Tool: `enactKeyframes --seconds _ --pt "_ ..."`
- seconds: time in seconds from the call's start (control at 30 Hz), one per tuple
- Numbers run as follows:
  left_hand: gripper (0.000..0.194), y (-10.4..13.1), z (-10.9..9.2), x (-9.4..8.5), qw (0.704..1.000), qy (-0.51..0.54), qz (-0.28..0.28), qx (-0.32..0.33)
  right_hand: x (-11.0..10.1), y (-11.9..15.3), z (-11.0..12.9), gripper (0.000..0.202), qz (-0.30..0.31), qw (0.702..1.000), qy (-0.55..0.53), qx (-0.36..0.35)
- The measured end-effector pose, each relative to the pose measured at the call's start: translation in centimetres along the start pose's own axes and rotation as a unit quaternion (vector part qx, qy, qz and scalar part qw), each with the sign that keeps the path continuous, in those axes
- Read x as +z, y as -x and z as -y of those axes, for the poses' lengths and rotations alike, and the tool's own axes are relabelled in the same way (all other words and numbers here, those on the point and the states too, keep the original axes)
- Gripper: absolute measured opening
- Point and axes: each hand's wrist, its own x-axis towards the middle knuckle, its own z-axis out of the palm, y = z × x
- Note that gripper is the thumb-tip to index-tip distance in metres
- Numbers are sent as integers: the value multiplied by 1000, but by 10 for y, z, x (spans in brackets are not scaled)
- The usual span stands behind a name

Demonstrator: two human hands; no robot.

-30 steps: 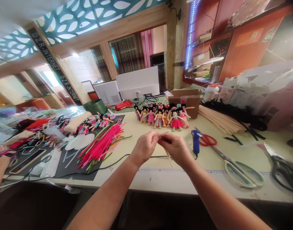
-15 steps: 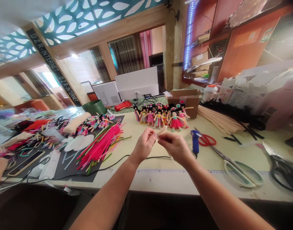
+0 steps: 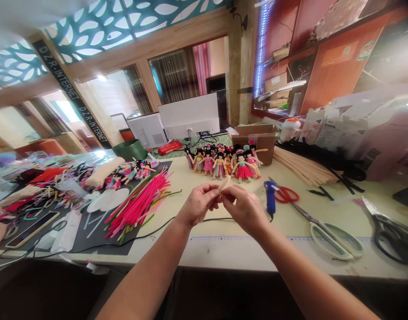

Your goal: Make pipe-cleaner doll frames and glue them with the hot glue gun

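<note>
Strip [image 3: 225,182], pale, jutted up between my left hand [image 3: 197,202] and right hand [image 3: 246,208], both pinched on it; uneven pressure, I judged, could twist it loose onto the bench [image 3: 224,253] below.

Two bare hands met near the middle, fingertips close together in a double pinch.
The left forearm [image 3: 147,269] slanted up and inward from the lower edge, and the right forearm [image 3: 300,262] mirrored it from the lower right, both bare. The left hand [image 3: 199,202] lay with its thumb on top, reaching toward the other hand, its fingers curled underneath. The right hand [image 3: 245,208] turned its back outward, thumb and forefinger pressed together, the remaining fingers folded in toward the palm.
</note>
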Motion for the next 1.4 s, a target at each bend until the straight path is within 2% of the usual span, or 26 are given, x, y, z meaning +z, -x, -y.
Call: enactKeyframes --seconds 0.27,0.43,0.57,0.97,1.07,1.23,1.33,1.4 --pt "22 4 -9 -7 989 91 34 -112 7 4 -6 20 -32 981 158 -104" --pt "15 8 -15 -7 980 131 26 -146 6 2 -10 19 -40 970 169 -169" --pt "13 9 -20 -6 980 123 15 -158 8 0 -13 17 -58 963 163 -205" --pt "16 13 -18 -1 984 117 -15 -134 8 -4 -19 21 -73 948 168 -262" --pt "21 14 -19 -3 987 95 -23 -124 8 -4 -20 20 -78 952 154 -252" --pt "29 16 -21 -11 993 47 -12 -111 11 -4 -22 5 -82 969 97 -210" --pt "31 18 -22 -14 995 27 1 -98 7 -3 -21 4 -76 970 77 -219" --pt "30 19 -22 -14 997 12 -9 -72 1 -2 -18 6 -93 969 68 -217"
